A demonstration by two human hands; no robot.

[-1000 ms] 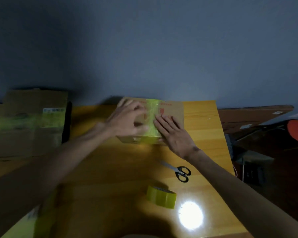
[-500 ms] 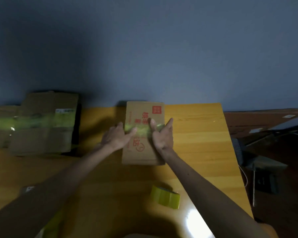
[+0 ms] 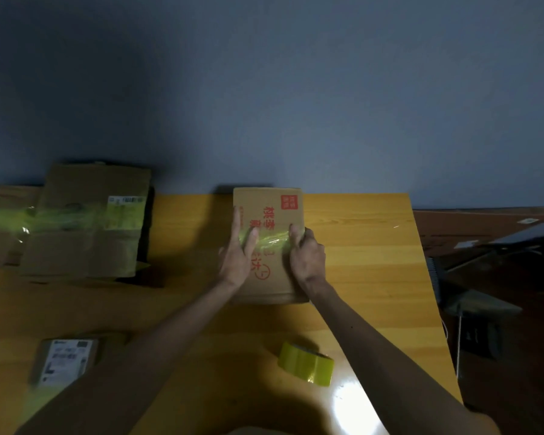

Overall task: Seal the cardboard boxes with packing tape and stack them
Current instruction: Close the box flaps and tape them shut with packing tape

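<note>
Hands: left hand is pressed flat, fingers straight, on the tape band; right hand is curled over the box's right edge.
Cardboard box: rectangular, brown, red-printed, held between both hands.
Tape band: glossy, wrinkled yellow-green, stretched from hand to hand.
Tape roll: translucent yellow ring, nearer the person than the right hand.
Surface: glossy yellow wood.
</note>
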